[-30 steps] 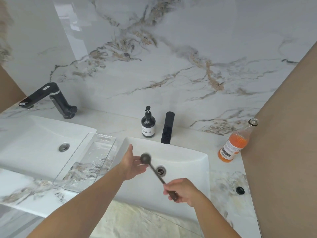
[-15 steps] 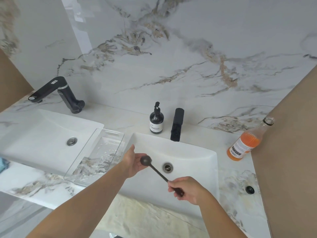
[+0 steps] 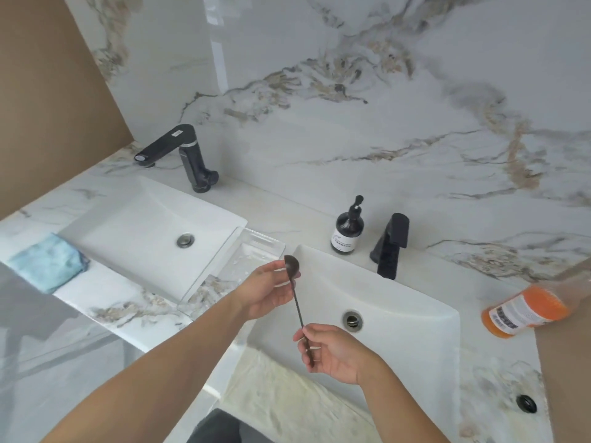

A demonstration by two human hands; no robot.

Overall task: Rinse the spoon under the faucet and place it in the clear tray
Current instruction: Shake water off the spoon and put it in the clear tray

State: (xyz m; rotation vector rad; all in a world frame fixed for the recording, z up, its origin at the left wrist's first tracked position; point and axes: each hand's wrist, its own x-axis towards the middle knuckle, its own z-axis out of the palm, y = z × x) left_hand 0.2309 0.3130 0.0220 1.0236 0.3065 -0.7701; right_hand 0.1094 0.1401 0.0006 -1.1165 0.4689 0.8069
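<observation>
Spoon (image 3: 298,303) over sink's (image 3: 412,314) left rim, bowl just beside tray (image 3: 263,240). Right hand (image 3: 334,351) pinches handle end; left hand (image 3: 267,290) spread, relaxed, touching bowl. Advise: carry left, lay flat inside tray.

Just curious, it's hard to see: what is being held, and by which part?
A dark spoon: the right hand pinches its handle end, and the left hand touches its bowl with its fingers.

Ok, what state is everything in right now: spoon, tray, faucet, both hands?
Spoon: held in the air, wetness unclear.
Right hand: fingers pinch the handle.
Left hand: open, at the spoon's bowl.
Clear tray: no spoon in it.
Faucet: no water visible.
</observation>
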